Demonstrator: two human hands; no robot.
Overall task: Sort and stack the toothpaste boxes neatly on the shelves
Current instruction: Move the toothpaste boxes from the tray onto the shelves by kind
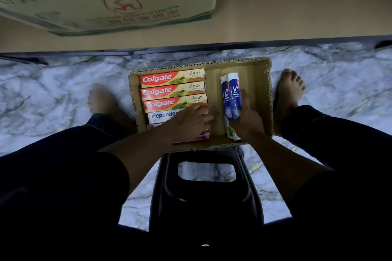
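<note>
An open cardboard tray [263, 82] sits on the floor between my feet. Along its left side lie three red Colgate boxes [172, 90] in a row, with white Pepsodent boxes [161, 115] below them. My left hand [191, 122] lies over the Pepsodent boxes, its fingers curled at their right end. On the tray's right side my right hand [247, 117] grips two blue Safi boxes [231, 95], which stand lengthwise side by side. My hands hide the near ends of the boxes.
A tan shelf board [297, 10] spans the top of the view, holding a large printed carton [118, 0] at the left. A black plastic stool [206, 186] is under me. My bare feet [290, 91] flank the tray on a marbled floor [53, 91].
</note>
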